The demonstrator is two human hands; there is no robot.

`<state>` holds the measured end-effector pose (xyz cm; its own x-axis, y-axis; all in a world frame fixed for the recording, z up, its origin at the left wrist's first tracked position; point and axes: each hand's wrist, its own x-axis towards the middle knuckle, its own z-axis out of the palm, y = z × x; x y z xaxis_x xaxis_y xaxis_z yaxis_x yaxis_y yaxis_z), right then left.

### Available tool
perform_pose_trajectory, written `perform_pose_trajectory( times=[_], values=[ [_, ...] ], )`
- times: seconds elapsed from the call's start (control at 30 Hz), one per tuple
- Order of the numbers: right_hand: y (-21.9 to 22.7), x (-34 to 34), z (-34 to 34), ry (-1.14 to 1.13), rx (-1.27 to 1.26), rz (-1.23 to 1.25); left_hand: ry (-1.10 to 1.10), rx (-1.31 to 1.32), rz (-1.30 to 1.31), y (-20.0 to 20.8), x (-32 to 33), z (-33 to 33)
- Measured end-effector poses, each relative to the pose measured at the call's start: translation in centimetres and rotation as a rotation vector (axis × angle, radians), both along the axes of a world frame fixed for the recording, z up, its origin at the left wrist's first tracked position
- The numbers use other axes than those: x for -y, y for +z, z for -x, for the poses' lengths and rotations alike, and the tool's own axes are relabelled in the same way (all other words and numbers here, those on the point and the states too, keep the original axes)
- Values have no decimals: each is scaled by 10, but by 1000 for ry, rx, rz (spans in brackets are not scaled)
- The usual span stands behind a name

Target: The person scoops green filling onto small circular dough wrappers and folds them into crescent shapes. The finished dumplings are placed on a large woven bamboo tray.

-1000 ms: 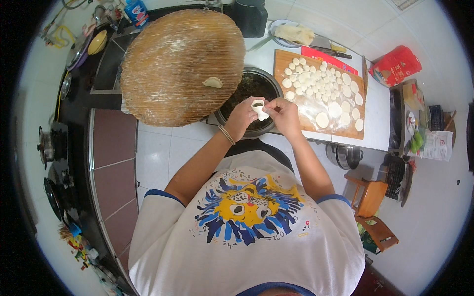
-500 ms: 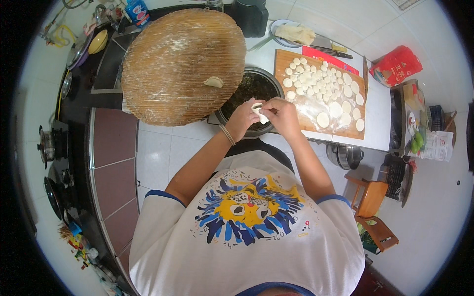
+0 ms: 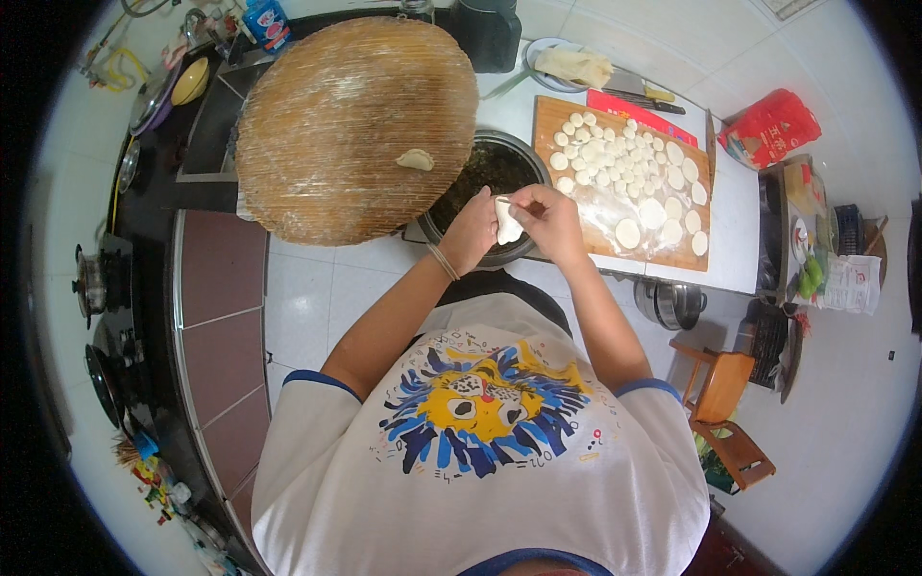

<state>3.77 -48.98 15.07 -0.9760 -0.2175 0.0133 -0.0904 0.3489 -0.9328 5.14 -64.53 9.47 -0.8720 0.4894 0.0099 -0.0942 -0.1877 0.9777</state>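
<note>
Between my two hands is a folded dumpling (image 3: pixel 507 222) of white dough, held above the near side of a metal bowl (image 3: pixel 544 175) with dark green filling (image 3: pixel 492 165). My left hand (image 3: pixel 471 232) is closed around its left side. The fingertips of my right hand (image 3: pixel 549 223) pinch its upper right edge. One finished dumpling (image 3: pixel 416 159) lies on the round slatted tray (image 3: pixel 346 115) to the left. On the wooden board (image 3: pixel 600 242) at right are several small dough pieces (image 3: pixel 600 154) and flat round wrappers (image 3: pixel 652 213).
Behind the board, a plate (image 3: pixel 544 48) carries a lump of dough (image 3: pixel 574 67), with knives (image 3: pixel 648 96) beside it. A red bag (image 3: pixel 771 128) stands at the counter's right end. The sink (image 3: pixel 213 130) is partly under the tray. A wooden chair (image 3: pixel 722 389) is at lower right.
The dough's open fold has been drawn together, and its opening no longer shows. My right fingers have shifted slightly along its edge. The tray and board look the same.
</note>
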Motion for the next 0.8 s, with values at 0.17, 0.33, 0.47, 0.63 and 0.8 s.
perform_pose_trajectory(
  times=[0.17, 0.33, 0.47, 0.63, 0.8],
  values=[
    [5, -2, 4, 47, 6, -92, 72, 27, -94, 8, 0, -1],
    [6, 3, 6, -5, 42, -46, 69, 31, -71, 8, 2, 0],
    [13, 7, 9, -10, 67, -12, 131, -270, 224, 10, 6, 6],
    [8, 3, 16, 85, 144, -59, 110, -270, 158, 17, 8, 9],
    [17, 4, 15, 149, -82, -233, 94, -26, 79, -10, 7, 12]
  ],
)
